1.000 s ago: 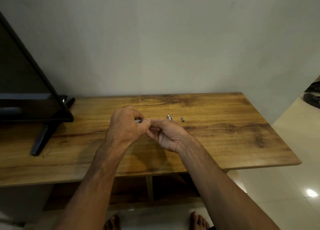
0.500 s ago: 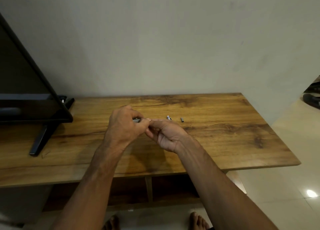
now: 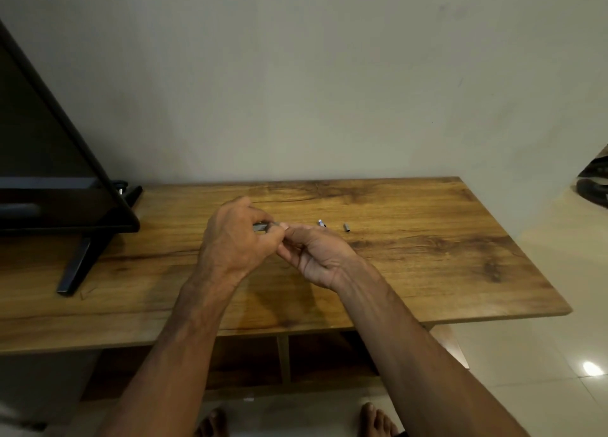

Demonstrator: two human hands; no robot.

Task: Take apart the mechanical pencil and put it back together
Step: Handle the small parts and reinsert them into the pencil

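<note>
At mid-frame, above the surface, your left hand grips the pencil barrel and your right hand pinches its end. Just right of them, a white-tipped piece and a grey piece lie apart.

text: none you can read | small white part on the surface: bluish mark, perhaps print, too small for you to tell

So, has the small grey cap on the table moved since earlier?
No. The grey cap keeps its place just right of the white-tipped piece on the table.
</note>
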